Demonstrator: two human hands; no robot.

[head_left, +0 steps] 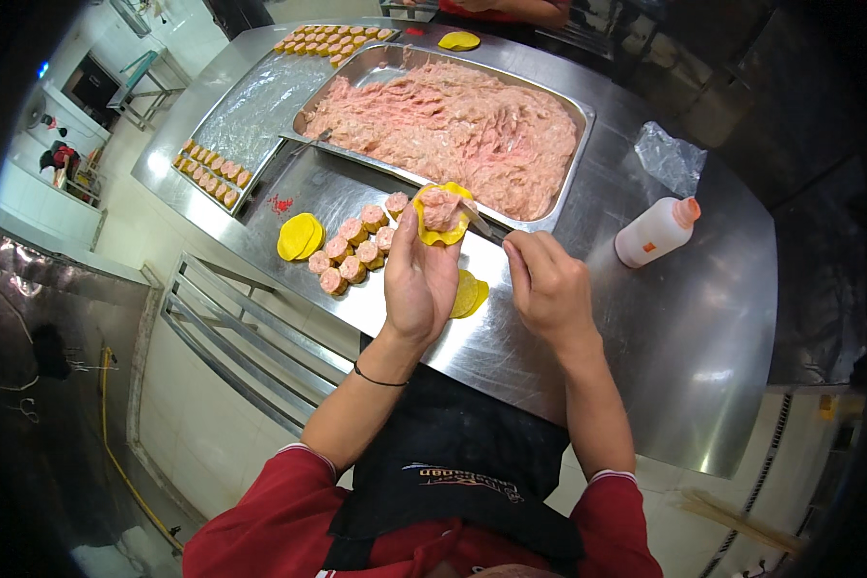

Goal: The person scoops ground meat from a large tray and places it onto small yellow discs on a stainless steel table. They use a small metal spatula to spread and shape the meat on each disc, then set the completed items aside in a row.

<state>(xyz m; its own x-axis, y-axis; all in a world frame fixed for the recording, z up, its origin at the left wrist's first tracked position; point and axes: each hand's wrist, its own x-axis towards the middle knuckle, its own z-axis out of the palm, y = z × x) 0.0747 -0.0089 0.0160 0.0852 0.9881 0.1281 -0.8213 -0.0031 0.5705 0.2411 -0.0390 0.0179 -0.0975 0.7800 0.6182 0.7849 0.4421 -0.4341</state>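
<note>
My left hand [420, 289] is palm up, its fingers cupped under a round yellow dumpling wrapper [442, 237]. A lump of pink minced filling [440, 206] sits in the wrapper, whose edges curl up around it. My right hand [554, 289] grips a flat metal spatula [479, 223] in a closed fist, its tip at the filling; the handle is hidden in the fingers. Just left of my left hand stand several open-topped dumplings [353, 231] in rows. Loose yellow wrappers [466, 294] lie below my left hand, and another stack of wrappers [301, 237] lies left of the dumplings.
Beyond my hands lies a deep steel tray [588, 144] of pink minced meat [453, 125]. A film-lined tray [250, 106] at the left holds filled dumplings at both ends. To the right are a white bottle [655, 232] and crumpled plastic [670, 159]. Another person [501, 10] stands across the steel table.
</note>
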